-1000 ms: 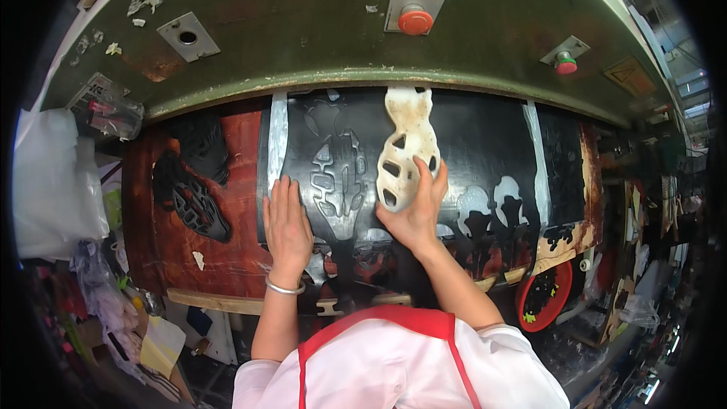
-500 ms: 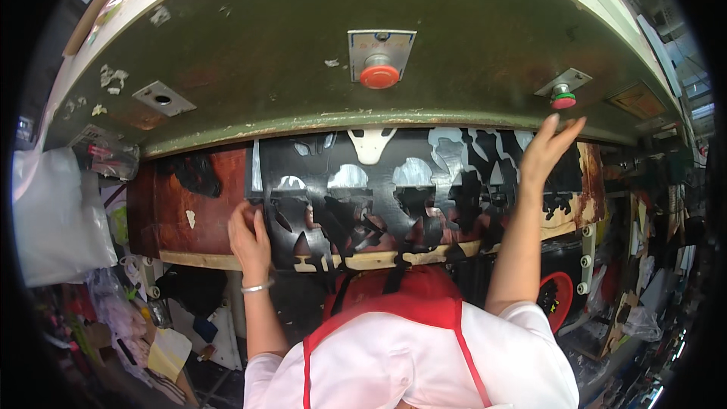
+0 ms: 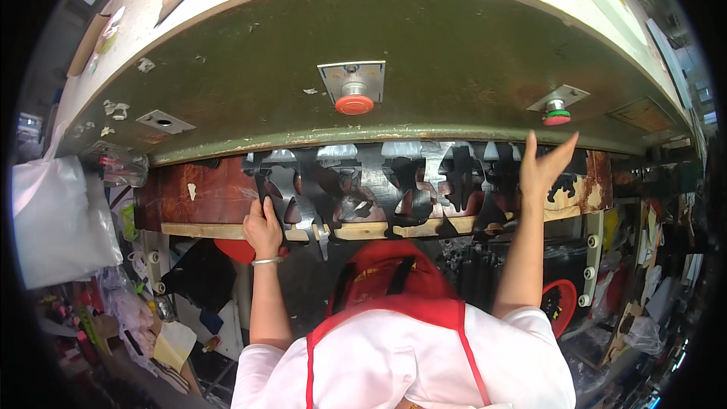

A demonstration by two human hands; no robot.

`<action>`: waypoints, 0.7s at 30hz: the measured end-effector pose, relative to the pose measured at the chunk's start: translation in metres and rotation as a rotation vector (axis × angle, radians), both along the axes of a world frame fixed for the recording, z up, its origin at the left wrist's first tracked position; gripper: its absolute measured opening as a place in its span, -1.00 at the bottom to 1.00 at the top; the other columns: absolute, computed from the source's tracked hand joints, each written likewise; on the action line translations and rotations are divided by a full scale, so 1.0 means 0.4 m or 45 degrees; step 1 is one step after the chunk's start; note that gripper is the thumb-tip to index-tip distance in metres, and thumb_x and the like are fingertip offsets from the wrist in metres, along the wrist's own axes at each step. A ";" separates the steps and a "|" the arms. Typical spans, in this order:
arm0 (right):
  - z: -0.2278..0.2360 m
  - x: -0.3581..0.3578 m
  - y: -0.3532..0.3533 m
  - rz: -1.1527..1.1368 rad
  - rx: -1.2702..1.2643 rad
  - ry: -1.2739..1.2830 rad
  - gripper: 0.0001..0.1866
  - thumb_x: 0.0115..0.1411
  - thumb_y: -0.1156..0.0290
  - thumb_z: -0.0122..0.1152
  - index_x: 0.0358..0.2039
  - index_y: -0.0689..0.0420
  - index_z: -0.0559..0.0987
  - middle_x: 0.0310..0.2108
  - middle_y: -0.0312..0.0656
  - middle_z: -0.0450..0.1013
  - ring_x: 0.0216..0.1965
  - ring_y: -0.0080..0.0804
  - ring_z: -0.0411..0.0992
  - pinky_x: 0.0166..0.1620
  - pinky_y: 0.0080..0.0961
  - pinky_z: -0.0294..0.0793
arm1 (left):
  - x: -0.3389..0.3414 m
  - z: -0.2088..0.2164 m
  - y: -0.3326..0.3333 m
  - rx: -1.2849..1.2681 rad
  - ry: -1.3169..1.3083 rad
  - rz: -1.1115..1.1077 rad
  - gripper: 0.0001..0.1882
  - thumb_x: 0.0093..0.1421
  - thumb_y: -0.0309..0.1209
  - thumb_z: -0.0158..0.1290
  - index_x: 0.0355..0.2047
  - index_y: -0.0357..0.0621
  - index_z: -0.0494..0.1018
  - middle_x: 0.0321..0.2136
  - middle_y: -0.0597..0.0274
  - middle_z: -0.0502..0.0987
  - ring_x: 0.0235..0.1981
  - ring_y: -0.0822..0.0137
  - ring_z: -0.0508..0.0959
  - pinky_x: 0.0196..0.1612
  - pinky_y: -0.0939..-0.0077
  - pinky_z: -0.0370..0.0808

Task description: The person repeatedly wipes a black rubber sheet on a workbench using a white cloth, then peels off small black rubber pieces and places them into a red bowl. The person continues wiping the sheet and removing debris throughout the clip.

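A black sheet [image 3: 373,191], cut through with several curved openings, lies over a reddish-brown board [image 3: 204,195] under a green machine beam [image 3: 454,53]. Ragged black strips hang over the board's pale front edge. At the sheet's left border my left hand [image 3: 262,229] is curled, with its thumb and fingers against the black material; the fingertips are partly hidden. Raised on the right, my right hand [image 3: 544,174] is empty, thumb and fingers spread. Its fingertips lie just below a red-and-green push button [image 3: 556,117], with a small gap between them.
A red mushroom button [image 3: 354,102] sits mid-beam, and a plate with a hole [image 3: 165,122] is further left. Clear plastic bags [image 3: 64,220] hang at the left. A red tub [image 3: 560,307] stands below the board at the right. Clutter crowds both sides.
The view has shifted, showing more of the beam's top. My left hand has moved slightly right with the sheet's edge. The sheet's far part and a white piece are now hidden beneath the beam.
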State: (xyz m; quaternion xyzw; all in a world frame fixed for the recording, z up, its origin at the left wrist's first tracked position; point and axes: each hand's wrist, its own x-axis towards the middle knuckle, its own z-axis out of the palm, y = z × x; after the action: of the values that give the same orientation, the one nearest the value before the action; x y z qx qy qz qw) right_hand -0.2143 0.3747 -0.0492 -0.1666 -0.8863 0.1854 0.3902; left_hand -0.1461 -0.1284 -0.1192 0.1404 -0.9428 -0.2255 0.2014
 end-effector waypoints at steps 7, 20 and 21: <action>-0.201 0.223 0.059 -0.006 -0.438 -0.274 -0.68 0.29 0.25 0.10 -0.33 0.32 0.55 -0.54 -0.01 0.50 -0.49 -0.15 0.47 -0.34 -0.28 0.41 | 0.036 -0.030 -0.023 0.197 0.043 -0.088 -0.71 0.31 -0.28 -0.03 -0.50 -0.20 0.41 -0.61 -0.10 0.44 -0.52 -0.16 0.41 -0.43 0.09 0.31; -0.041 0.305 -0.083 0.023 -0.669 0.106 -0.65 0.19 0.46 0.22 -0.01 0.23 0.47 -0.24 -0.13 0.52 -0.23 -0.41 0.48 -0.10 -0.47 0.46 | 0.321 0.045 -0.063 0.545 -0.186 -0.040 -0.64 0.39 -0.25 -0.15 -0.46 -0.27 0.36 -0.64 0.08 0.32 -0.53 0.28 0.36 -0.39 0.30 0.33; -0.018 0.265 -0.159 0.217 -0.737 0.071 -0.63 0.18 0.49 0.21 0.01 0.21 0.45 -0.26 -0.12 0.51 -0.22 -0.39 0.47 -0.08 -0.45 0.46 | 0.306 0.071 -0.063 0.568 -0.144 0.023 -0.65 0.39 -0.24 -0.15 -0.45 -0.25 0.38 -0.66 0.13 0.34 -0.53 0.34 0.39 -0.37 0.33 0.37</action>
State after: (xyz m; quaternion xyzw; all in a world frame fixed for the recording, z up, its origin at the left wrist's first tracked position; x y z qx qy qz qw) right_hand -0.1084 0.3109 -0.0563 -0.1906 -0.7964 0.4669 0.3338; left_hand -0.0236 -0.1538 -0.0909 0.2023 -0.8780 -0.4184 0.1143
